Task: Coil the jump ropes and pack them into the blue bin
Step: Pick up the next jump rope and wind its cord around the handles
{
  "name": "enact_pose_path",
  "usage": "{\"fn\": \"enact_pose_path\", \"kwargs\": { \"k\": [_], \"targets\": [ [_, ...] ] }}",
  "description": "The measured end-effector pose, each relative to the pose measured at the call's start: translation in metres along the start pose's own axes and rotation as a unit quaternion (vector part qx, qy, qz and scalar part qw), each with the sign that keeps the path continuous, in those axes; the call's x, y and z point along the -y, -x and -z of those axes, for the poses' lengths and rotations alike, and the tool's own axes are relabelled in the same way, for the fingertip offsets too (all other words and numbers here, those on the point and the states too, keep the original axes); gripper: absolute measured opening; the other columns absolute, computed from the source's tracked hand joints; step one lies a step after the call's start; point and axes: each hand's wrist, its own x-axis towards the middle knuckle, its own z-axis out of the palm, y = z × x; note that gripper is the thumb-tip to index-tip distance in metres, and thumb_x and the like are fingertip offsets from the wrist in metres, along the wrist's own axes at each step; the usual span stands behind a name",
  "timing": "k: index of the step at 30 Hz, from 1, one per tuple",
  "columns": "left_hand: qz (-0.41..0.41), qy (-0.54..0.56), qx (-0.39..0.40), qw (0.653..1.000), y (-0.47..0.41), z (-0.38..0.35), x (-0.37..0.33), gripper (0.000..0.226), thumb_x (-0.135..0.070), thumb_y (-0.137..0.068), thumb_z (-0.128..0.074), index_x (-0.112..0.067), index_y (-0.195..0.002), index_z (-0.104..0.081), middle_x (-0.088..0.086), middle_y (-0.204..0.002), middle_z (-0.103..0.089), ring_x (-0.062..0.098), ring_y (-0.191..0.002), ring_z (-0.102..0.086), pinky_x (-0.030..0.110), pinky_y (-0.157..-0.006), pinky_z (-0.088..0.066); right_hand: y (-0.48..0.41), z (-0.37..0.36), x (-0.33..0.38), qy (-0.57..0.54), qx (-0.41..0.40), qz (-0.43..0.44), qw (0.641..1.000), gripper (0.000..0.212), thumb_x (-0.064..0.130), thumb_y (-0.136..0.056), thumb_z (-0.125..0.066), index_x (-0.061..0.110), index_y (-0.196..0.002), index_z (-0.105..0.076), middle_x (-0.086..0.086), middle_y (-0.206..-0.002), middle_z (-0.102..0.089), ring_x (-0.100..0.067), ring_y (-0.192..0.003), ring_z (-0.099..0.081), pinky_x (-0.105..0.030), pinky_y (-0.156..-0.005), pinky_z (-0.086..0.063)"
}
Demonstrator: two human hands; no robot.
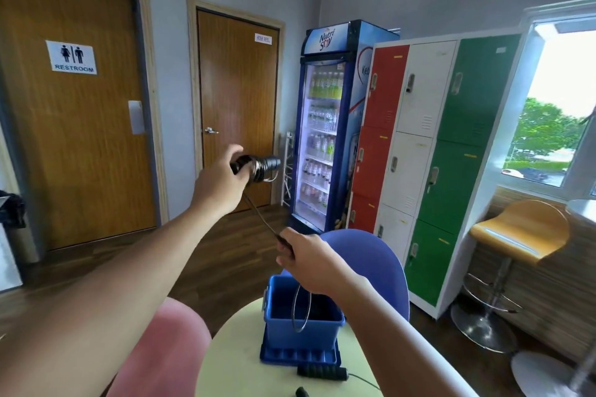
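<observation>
My left hand (219, 182) is raised and grips a black jump rope handle (266, 164) with cord wound around it. From there the thin cord (259, 215) runs down to my right hand (304, 259), which pinches it. Below my right hand a loop of cord (301, 309) hangs into the blue bin (301, 330). The bin stands on its blue lid (300, 356) on a pale round table (245, 371). A second black foam handle (322, 372) with its cord lies on the table in front of the bin, and another black end (302, 392) shows at the bottom edge.
A pink chair back (161, 351) is at my lower left and a blue chair (371, 258) stands behind the bin. Beyond are a drinks fridge (329, 126), coloured lockers (432, 151), an orange bar stool (516, 232) and two wooden doors (74, 106).
</observation>
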Motion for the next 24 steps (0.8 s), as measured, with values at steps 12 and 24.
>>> {"fn": "enact_pose_path", "kwargs": {
  "k": [12, 24],
  "targets": [
    [0.016, 0.007, 0.464, 0.886, 0.012, 0.025, 0.018, 0.024, -0.040, -0.099, -0.061, -0.041, -0.121, -0.069, 0.004, -0.120, -0.064, 0.025, -0.097, -0.065, 0.040, -0.065, -0.062, -0.024, 0.045, -0.025, 0.094, -0.257, -0.004, 0.962, 0.022, 0.040, -0.103, -0.048, 0.029, -0.107, -0.066, 0.006, -0.095, -0.065, -0.023, -0.088, -0.060, -0.035, -0.067, -0.043],
    [0.143, 0.481, 0.322, 0.803, 0.026, 0.015, -0.013, 0.058, -0.058, -0.088, -0.065, -0.008, -0.117, -0.064, 0.016, -0.075, -0.061, 0.014, -0.049, -0.040, 0.024, -0.045, -0.048, -0.036, 0.003, -0.021, -0.079, -0.218, -0.025, 0.972, 0.022, 0.025, -0.102, -0.050, 0.009, -0.097, -0.066, -0.011, -0.088, -0.070, -0.031, -0.079, -0.063, -0.040, -0.066, -0.046]
  ]
}}
